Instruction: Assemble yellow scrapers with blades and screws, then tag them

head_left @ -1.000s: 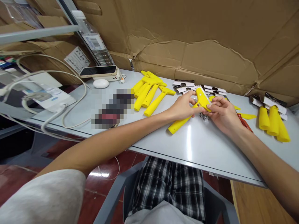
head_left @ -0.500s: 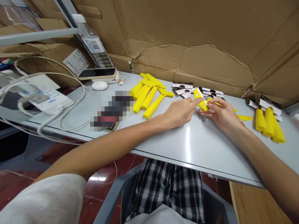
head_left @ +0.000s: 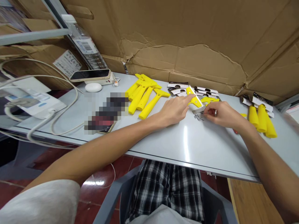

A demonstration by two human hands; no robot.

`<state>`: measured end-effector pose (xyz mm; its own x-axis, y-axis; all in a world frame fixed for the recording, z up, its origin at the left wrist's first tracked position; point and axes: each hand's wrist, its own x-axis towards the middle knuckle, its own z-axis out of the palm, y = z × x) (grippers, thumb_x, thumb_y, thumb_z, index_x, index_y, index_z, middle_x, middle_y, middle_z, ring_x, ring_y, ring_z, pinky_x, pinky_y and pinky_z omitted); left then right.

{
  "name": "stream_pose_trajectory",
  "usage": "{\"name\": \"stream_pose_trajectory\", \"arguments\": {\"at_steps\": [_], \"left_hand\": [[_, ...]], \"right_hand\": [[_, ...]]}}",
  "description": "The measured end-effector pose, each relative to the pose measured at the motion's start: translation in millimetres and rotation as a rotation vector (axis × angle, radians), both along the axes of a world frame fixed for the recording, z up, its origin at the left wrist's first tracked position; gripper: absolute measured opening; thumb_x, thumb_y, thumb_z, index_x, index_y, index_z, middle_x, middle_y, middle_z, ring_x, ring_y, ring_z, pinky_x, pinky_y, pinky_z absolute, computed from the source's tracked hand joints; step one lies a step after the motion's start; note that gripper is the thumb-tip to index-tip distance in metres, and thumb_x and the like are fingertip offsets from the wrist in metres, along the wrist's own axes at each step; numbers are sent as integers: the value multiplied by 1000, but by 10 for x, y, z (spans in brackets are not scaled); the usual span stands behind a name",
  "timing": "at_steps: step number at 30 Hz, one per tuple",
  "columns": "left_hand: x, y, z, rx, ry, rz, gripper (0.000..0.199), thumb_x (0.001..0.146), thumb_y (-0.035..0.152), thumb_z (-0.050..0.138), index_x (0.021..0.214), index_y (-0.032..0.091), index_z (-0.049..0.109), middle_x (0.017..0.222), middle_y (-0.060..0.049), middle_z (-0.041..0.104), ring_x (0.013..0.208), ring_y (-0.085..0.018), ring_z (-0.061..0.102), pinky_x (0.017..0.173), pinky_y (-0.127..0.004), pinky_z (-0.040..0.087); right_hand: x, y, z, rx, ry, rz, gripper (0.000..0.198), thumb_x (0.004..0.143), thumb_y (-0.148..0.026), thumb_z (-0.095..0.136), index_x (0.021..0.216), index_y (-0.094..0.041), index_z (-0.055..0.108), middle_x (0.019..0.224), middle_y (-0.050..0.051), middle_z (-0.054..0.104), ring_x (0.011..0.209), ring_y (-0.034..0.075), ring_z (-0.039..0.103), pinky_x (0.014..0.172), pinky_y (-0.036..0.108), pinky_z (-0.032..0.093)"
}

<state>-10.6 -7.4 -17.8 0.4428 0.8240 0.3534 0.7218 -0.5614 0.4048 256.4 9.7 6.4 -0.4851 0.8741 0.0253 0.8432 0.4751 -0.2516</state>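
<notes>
My left hand (head_left: 176,109) is closed around a yellow scraper (head_left: 194,99) with a wide head, its index finger stretched along the head. A shiny metal plate (head_left: 199,109) shows at the near end of the head, beside the right fingertips. My right hand (head_left: 220,114) is pinched right by that metal; what sits between its thumb and fingers is too small to make out. Just below both hands a pile of small screws (head_left: 198,117) lies on the table. Flat yellow pieces (head_left: 210,100) lie behind the right hand.
Several yellow scraper handles (head_left: 150,104) lie left of my hands. Black and white cards (head_left: 178,85) are along the cardboard wall; more yellow handles (head_left: 261,119) with cards are at right. A phone (head_left: 91,74), a white case (head_left: 93,87) and cables occupy the left.
My right hand has let go of the scraper head and come down near the screws, its fingers now pinched. The scraper stays in my left hand, turned slightly. The view has shifted a little.
</notes>
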Motion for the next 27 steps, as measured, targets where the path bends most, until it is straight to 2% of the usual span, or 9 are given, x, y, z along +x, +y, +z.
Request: {"name": "stream_pose_trajectory", "arguments": {"at_steps": [4, 10, 17, 20, 23, 25, 27], "left_hand": [[2, -3, -2, -2, -1, 5, 58, 100, 19, 55, 158, 26, 51, 130, -14, 75, 115, -32, 68, 94, -42, 54], [3, -19, 18, -40, -45, -34, 58, 98, 12, 54, 152, 31, 59, 125, -11, 75, 110, -28, 69, 95, -40, 54], [15, -13, 31, -84, -147, -65, 50, 98, 10, 55, 143, 28, 68, 123, -12, 74, 110, -27, 68, 97, -42, 54], [37, -29, 100, -284, -378, -147, 45, 100, 14, 56, 141, 27, 69, 125, -12, 74, 90, -20, 70, 84, -36, 57], [58, -28, 167, -700, -707, -234, 48, 103, 21, 56, 151, 25, 60, 124, -15, 75, 64, -12, 62, 62, -29, 53], [64, -2, 176, -944, -916, -270, 55, 103, 23, 59, 157, 26, 52, 123, -17, 76, 58, -10, 60, 54, -26, 48], [65, 39, 152, -1073, -1079, -307, 60, 101, 22, 63, 159, 28, 49, 118, -17, 77, 57, -10, 61, 50, -25, 44]], "right_hand": [[59, 62, -11, 17, 4, -58, 25, 85, -36, 63, 99, -21, 77, 84, 3, 69, 71, 8, 55, 74, 25, 42], [78, 105, -49, -26, -9, -78, 24, 86, -40, 65, 95, -22, 78, 91, 3, 72, 75, 9, 60, 77, 27, 45], [72, 125, -81, -2, -16, -70, 21, 84, -32, 64, 94, -20, 78, 87, 2, 71, 72, 9, 59, 75, 26, 44], [47, 105, -58, -4, -29, -107, 19, 80, -28, 64, 91, -19, 76, 85, 1, 70, 73, 9, 59, 76, 25, 44], [8, 77, -39, -23, -19, -127, 17, 79, -25, 64, 89, -18, 76, 83, 1, 70, 73, 8, 59, 77, 24, 43], [-11, 63, -36, -46, -12, -116, 17, 80, -25, 64, 89, -17, 75, 83, 1, 69, 72, 7, 58, 78, 23, 43], [-16, 60, -45, -57, -5, -98, 17, 81, -25, 63, 91, -17, 76, 84, 1, 70, 72, 6, 58, 78, 22, 42]]}}
